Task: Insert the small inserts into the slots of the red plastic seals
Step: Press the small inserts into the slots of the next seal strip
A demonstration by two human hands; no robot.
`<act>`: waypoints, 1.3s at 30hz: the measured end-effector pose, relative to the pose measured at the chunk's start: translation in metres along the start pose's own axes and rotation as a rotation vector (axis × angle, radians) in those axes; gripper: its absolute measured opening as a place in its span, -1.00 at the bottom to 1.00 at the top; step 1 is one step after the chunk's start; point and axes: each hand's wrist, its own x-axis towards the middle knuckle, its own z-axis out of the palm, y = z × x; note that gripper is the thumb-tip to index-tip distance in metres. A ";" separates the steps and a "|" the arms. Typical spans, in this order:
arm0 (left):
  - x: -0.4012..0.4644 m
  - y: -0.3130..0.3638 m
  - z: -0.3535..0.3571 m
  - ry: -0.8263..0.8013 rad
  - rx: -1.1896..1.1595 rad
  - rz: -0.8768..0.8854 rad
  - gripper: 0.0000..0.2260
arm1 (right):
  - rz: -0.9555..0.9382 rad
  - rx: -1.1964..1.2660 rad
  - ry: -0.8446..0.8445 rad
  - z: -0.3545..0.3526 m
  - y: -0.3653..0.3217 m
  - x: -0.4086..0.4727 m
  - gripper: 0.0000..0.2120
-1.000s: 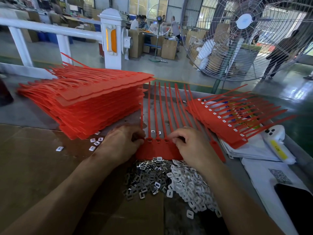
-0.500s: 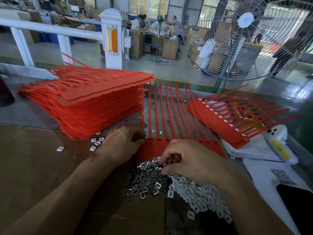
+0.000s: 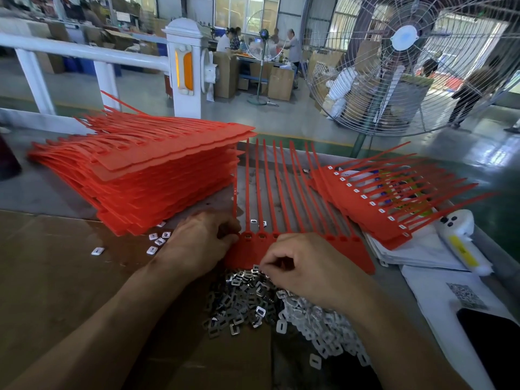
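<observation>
Cardboard-covered bench (image 3: 56, 277), factory floor behind, left hand (image 3: 197, 246) gripping red seal strip (image 3: 360, 257), right hand (image 3: 306, 271) pinching insert (image 3: 256, 267)

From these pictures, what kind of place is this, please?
Most likely a factory assembly floor. A tall stack of red seals and a pile of small inserts lie on the bench, with a big industrial fan and cardboard boxes behind.
</observation>
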 end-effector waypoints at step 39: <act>0.000 0.000 -0.001 -0.029 0.034 -0.017 -0.84 | 0.274 -0.271 0.234 -0.002 0.032 0.027 -0.78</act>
